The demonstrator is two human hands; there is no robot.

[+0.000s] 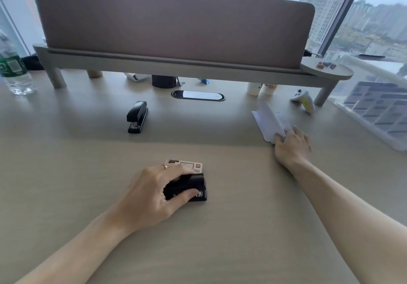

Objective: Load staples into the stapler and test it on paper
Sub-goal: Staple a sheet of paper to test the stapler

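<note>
The left hand [152,193] is gripping the stapler [189,188] on the desk [66,173], palm arched over it, thumb lying along its near side, apparently steadying it for the test. Just beyond the stapler, the staple box [187,164] is lying flat. Well right of the stapler, the right hand [290,145] is reaching out, arm extended, fingers pinching the paper [268,120], presumably to fetch it.

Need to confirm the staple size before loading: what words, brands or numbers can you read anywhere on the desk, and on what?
Nothing reads clearly.
Small white cardboard staple box beyond the left hand: red logo patch and print, too blurred.
Clear plastic water bottle: green label, unreadable.
White cups under the beige shelf: orange-red characters, too blurred.
Folded white paper at the right hand: no text visible.
</note>
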